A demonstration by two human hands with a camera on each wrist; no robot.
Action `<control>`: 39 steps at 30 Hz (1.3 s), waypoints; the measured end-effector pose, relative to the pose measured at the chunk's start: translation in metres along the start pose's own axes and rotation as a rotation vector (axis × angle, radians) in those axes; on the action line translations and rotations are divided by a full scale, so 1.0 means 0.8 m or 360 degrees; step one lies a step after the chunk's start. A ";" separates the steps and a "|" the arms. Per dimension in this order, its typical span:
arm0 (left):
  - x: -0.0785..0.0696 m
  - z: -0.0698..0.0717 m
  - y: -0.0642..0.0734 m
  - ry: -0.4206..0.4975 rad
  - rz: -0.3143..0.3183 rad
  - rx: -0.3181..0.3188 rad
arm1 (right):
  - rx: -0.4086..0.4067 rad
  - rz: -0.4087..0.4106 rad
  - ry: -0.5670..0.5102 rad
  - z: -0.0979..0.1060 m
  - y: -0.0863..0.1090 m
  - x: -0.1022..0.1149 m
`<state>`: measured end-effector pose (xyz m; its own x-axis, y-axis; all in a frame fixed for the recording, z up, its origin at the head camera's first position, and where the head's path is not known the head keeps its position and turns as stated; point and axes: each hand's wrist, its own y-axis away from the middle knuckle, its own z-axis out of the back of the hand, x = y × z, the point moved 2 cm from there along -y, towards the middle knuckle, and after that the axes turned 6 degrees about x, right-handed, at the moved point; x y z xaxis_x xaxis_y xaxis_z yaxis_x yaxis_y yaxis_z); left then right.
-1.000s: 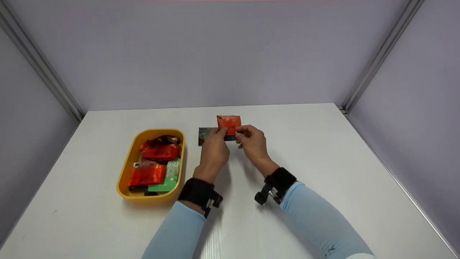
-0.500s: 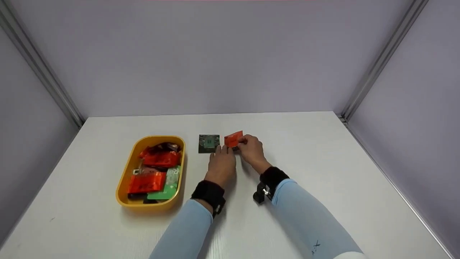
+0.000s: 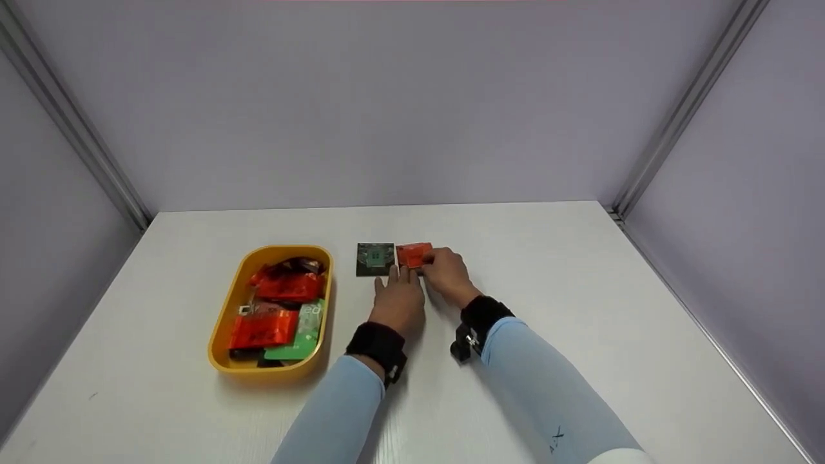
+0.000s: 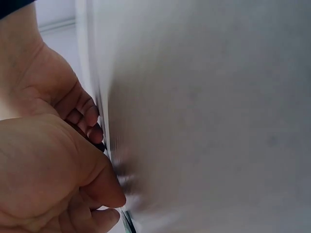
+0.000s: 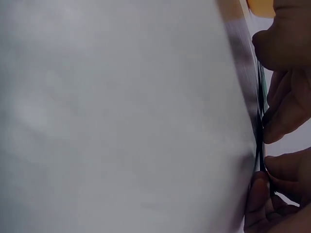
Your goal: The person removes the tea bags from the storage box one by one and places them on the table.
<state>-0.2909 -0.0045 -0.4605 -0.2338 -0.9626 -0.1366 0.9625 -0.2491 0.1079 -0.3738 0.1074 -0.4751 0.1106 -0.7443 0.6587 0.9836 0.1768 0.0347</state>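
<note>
A flat red square packet (image 3: 412,254) lies low over the white table in the head view, its near edge dark. My right hand (image 3: 449,277) pinches its right edge between thumb and fingers; the right wrist view shows this thumb-and-finger grip (image 5: 279,194) at the packet's thin edge. The left hand (image 3: 401,306) rests with straight fingers, fingertips at the near edge of the red packet. Just left of that packet, a dark green square packet (image 3: 375,259) lies flat, with a narrow gap between the two.
A yellow tub (image 3: 215,328) stands left of the hands. Inside are several red packets (image 3: 264,328) and a green packet (image 3: 290,350). Grey-white panels (image 3: 380,103) close the table at the back and both sides.
The red packet was raised in both hands, then tilted down to the right of the green packet, and is now nearly flat. My left hand has let go and its fingers have straightened.
</note>
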 end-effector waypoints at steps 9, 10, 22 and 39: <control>0.006 0.002 0.000 0.0032 0.0027 0.0104 | 0.0027 0.0155 0.0155 -0.002 -0.002 0.009; 0.007 0.002 0.000 0.0033 0.0031 0.0112 | 0.0030 0.0168 0.0160 -0.003 -0.002 0.010; 0.019 0.003 -0.006 0.0027 0.0104 0.0172 | 0.0054 0.0157 0.0273 0.000 -0.006 0.021; 0.047 0.125 0.035 0.0138 -0.0089 -0.0374 | -0.0268 0.0389 -0.0022 0.060 0.034 0.086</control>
<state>-0.2867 -0.0582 -0.3639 -0.2847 -0.9328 -0.2209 0.9563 -0.2605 -0.1326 -0.3463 0.0919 -0.3925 0.3465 -0.6835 0.6424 0.9379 0.2398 -0.2508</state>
